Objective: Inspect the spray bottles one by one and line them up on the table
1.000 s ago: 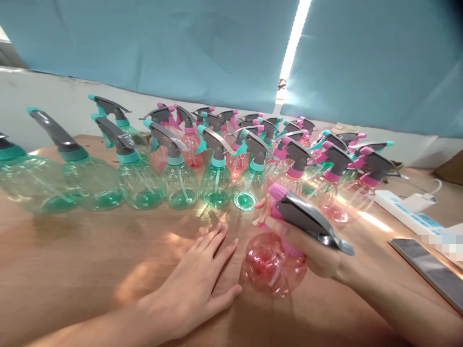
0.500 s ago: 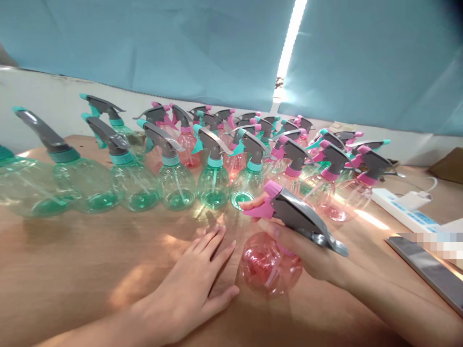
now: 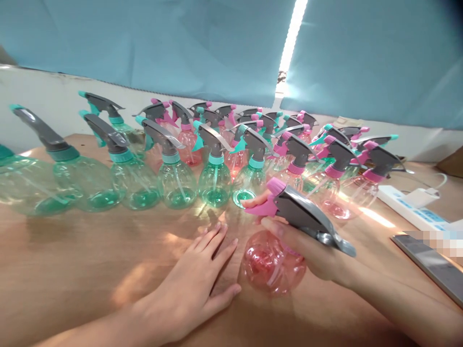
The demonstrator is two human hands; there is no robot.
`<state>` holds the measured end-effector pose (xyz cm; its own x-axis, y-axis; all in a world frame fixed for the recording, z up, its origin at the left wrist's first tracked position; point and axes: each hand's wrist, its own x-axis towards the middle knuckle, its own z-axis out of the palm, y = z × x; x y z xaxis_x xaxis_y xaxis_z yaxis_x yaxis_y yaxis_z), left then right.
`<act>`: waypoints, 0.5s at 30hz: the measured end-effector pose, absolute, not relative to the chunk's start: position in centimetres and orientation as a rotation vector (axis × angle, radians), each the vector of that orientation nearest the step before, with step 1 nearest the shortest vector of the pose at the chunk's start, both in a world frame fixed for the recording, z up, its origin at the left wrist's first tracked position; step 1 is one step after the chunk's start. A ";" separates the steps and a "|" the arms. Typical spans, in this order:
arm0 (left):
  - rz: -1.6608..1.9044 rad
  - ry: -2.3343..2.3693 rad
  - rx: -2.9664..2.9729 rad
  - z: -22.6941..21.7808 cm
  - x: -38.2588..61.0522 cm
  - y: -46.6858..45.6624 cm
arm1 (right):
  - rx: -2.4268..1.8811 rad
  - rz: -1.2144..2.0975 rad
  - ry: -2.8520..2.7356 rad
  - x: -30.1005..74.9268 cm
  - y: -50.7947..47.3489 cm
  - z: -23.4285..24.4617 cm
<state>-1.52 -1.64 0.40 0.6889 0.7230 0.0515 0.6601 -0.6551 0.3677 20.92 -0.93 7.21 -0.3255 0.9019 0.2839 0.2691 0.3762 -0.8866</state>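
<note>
The right hand (image 3: 307, 248) grips the pink bottle (image 3: 273, 262) around its neck, tilted, its base seemingly resting on the table (image 3: 72, 270). The left hand (image 3: 197, 284) lies flat beside it, fingers spread. Rows of bottles (image 3: 213, 176) stand behind.

Clear pink bottle (image 3: 272, 264) with grey-and-pink sprayer (image 3: 296, 214); green bottles (image 3: 177, 183) on tan table (image 3: 72, 270)
</note>
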 end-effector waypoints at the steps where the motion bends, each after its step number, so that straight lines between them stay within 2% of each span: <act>1: 0.294 1.087 2.575 0.4 -1.5 -1.6 | -1.019 0.959 -1.808 20.9 -0.9 7.3; 15: 0.204 1.117 2.616 0.8 -1.4 -1.7 | -1.044 0.988 -1.782 20.8 -1.0 7.2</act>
<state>-1.42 -1.68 0.79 0.6897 0.7239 0.0165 0.6831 -0.6581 0.3167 20.80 -0.98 7.16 -0.3132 0.9134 0.2599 0.2637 0.3465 -0.9002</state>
